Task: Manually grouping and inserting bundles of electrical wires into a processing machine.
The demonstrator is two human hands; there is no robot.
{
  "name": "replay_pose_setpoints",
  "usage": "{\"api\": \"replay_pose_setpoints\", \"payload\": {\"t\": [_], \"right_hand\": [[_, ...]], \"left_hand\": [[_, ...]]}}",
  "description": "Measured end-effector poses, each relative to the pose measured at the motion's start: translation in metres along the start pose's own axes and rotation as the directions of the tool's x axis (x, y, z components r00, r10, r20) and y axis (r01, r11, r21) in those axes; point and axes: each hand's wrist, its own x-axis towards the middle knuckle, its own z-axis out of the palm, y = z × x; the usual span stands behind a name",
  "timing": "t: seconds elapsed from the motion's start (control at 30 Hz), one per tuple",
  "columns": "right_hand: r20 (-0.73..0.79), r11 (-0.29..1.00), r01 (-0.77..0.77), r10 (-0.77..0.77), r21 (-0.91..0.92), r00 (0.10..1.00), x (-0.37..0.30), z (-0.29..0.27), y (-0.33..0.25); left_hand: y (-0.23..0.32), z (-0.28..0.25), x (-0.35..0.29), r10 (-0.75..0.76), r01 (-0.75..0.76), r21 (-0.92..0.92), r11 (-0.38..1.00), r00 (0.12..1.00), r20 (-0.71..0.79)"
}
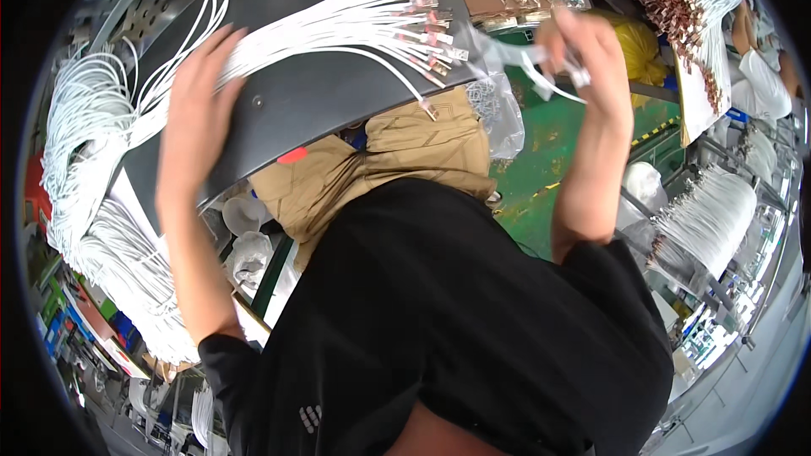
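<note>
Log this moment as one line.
Left hand: on white cable bundle | Right hand: at curved white cable, blurred, grip unclear | Surface: black table

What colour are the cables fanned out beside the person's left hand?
White; the cables show best in the head view, against the dark tabletop.

1. Left forearm (190,236) extends forward; left hand (198,105) shows its back, fingers extended, thumb apart.
2. Right forearm (593,169) is raised; right hand (596,59) is blurred, fingers curled.
</note>
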Motion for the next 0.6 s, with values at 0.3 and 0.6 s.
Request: {"api": "replay_pose_setpoints", "payload": {"t": [0.3, 0.6], "right_hand": [[-0.703, 0.634, -0.772, 0.532, -0.038, 0.472, -0.154, -0.065, 0.41], [-0.848, 0.978, -0.106, -0.1, -0.181, 0.521, -0.057, 0.035, 0.187]], "left_hand": [[-0.087, -0.045, -0.002, -0.263, 0.254, 0.07, 0.965, 0.911, 0.317], [-0.096, -0.027, -0.048, -0.534, 0.538, -0.114, 0.835, 0.843, 0.07]]}}
